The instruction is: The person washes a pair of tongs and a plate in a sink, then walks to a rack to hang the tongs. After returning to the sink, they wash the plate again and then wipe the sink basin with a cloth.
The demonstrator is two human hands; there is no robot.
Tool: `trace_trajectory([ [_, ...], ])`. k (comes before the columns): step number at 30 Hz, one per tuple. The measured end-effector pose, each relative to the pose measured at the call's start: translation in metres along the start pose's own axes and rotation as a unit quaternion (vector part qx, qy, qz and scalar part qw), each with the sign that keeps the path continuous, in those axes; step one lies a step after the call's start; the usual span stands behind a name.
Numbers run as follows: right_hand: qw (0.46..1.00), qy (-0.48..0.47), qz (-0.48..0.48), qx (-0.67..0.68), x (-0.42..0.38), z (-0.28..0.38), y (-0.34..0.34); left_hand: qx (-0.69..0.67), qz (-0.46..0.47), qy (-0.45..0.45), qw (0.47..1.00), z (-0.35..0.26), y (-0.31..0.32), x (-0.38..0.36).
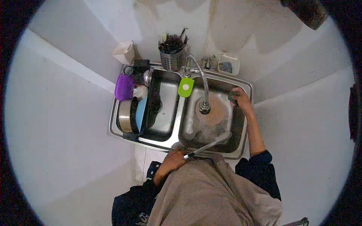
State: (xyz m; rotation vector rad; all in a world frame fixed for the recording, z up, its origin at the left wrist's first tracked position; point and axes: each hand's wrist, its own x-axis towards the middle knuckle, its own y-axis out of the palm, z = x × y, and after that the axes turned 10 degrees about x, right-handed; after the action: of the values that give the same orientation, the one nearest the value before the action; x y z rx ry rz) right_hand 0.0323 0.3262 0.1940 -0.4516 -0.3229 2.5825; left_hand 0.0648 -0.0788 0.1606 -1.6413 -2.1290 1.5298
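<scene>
We are holding a dark greenish pad [232, 96] in our curled right hand [241, 99], our left hand [174, 160], grip unclear, resting by a long, slim, silvery, white-tipped utensil [210, 144].

Dark slender utensils [173, 43] held in perforated grey metal cylinder [171, 61]; purple rectangular plastic container [124, 87] noted near rounded silver-coloured metal vessel [125, 116].

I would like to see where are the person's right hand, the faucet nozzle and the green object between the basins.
Right hand [242, 101]: head view, middle of the hand.
Faucet nozzle [204, 108]: head view, its lower end.
Green object [186, 87]: head view, pale central spot.
</scene>
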Motion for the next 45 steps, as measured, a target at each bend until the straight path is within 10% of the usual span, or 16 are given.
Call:
trace_trajectory([
  [4, 0.987, -0.083, 0.015, -0.133, 0.036, -0.022, -0.008, -0.003, 0.067, -0.017, 0.998, -0.029, -0.026, 0.010],
  [8, 0.954, 0.100, -0.028, 0.280, 0.029, -0.002, 0.001, 0.002, 0.006, 0.033, 0.999, -0.020, 0.001, 0.022],
  [13, 0.966, 0.022, -0.131, 0.220, 0.040, 0.007, 0.004, -0.037, 0.085, -0.031, 0.995, -0.031, -0.026, 0.018],
  [20, 0.913, -0.215, -0.243, -0.248, 0.154, -0.021, -0.022, -0.027, 0.033, -0.003, 0.999, -0.026, -0.012, 0.019],
  [24, 0.856, -0.168, -0.147, -0.466, 0.199, -0.043, -0.013, -0.026, 0.043, -0.001, 0.999, -0.026, 0.000, 0.021],
  [33, 0.769, -0.138, 0.130, -0.610, 0.309, -0.144, -0.013, -0.042, 0.052, -0.016, 0.998, -0.026, 0.013, 0.034],
  [45, 0.763, -0.163, 0.039, -0.624, 0.261, -0.070, -0.014, -0.033, 0.066, -0.004, 0.997, -0.041, 0.014, 0.048],
])
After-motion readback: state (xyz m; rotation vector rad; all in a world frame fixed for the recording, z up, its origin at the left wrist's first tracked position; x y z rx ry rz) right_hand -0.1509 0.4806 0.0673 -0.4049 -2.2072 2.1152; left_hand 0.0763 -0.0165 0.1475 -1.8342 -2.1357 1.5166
